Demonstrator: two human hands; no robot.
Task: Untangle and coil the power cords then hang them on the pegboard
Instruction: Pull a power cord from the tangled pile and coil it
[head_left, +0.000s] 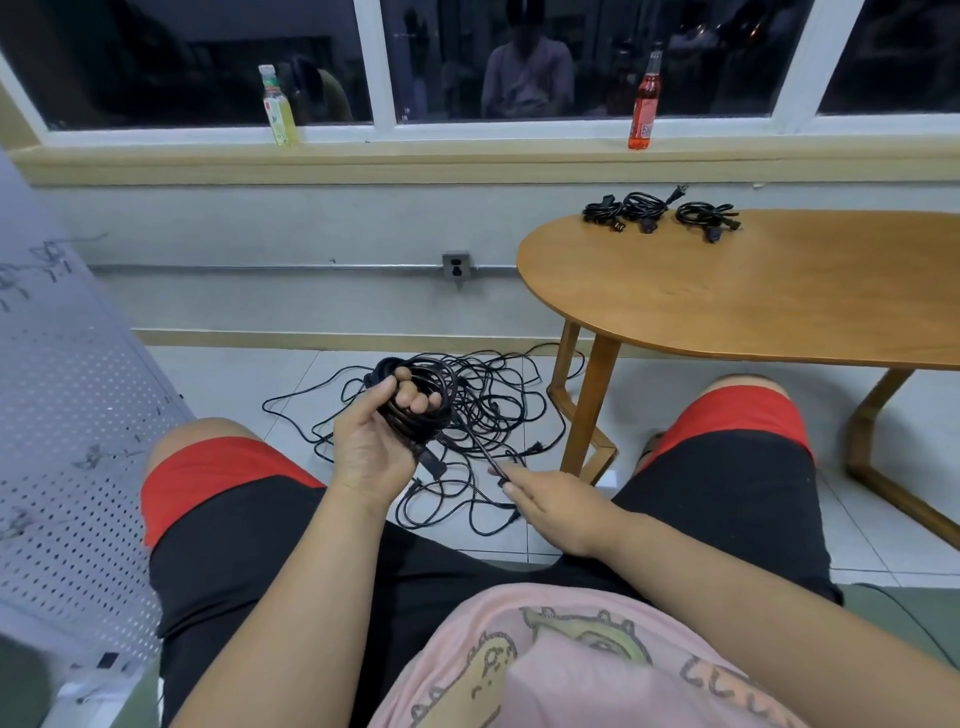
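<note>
**Clerk:** Largest lots first?

**Checker:** Lot 1, pegboard (67, 415): white perforated panel filling the 9 o'clock side, beside the person's left knee. Small dark fittings on it are too blurred to identify. Lot 2, table (779, 291): rounded wooden top on wooden legs, at 2 o'clock. Lot 3, loose tangle (493, 410): black power cords sprawled on the tiled floor (249, 374) at centre, between the knees and the wall. Its 3 o'clock edge reaches the nearest table leg.

**Clerk:** The hands?

**Checker:** Lot 4, left hand (374, 441): palm up above the tangle, fingers curled through the loops of the half-wound cord (434, 415), gripping it. Lot 5, right hand (550, 501): at 4 o'clock of the left, fingers nearly straight and held together, their tips pinching the tail of that same cord.

**Clerk:** The cord itself?

**Checker:** Lot 6: a black coil of several loops, with a straight tail running out toward 5 o'clock.

**Clerk:** Finished stock?

**Checker:** Lot 7, three coiled cords (644, 208): small black bundles in a row on the table's far rim, at 1 o'clock, close together. Whether they touch, I cannot tell.

**Clerk:** Smalls?

**Checker:** Upright on the windowsill (467, 150) and well apart: green-labelled bottle (280, 106) at 11 o'clock, red bottle (644, 104) at 1 o'clock. Wall outlet (456, 266): grey, below the sill, at 12 o'clock of the tangle.
</note>
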